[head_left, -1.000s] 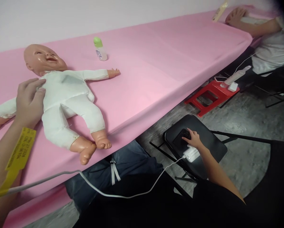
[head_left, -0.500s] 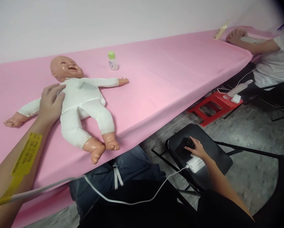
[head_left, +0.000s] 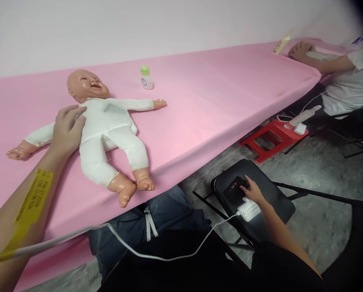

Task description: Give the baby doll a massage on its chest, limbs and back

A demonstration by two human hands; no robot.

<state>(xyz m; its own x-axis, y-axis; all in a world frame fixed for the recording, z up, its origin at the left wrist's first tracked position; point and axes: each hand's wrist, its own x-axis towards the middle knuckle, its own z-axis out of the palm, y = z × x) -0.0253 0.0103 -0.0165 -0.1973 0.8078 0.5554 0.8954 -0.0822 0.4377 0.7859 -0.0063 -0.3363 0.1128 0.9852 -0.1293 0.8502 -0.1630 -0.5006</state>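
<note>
Left hand [head_left: 66, 130]: flat, fingers loosely spread, palm resting on the shoulder of a plastic baby doll in a white cloth suit [head_left: 104, 127]. The doll lies face-up on the pink-covered long table [head_left: 218, 89], feet at the near edge. Small white bottle with green cap [head_left: 146, 77]: upright, at 1 o'clock from the doll's head, well apart. Right hand [head_left: 252, 191]: fingertips down on a black phone [head_left: 234, 187] lying on a black folding chair seat [head_left: 272, 198]; white charger block [head_left: 248, 210] at 6 o'clock of the hand, touching it.
</note>
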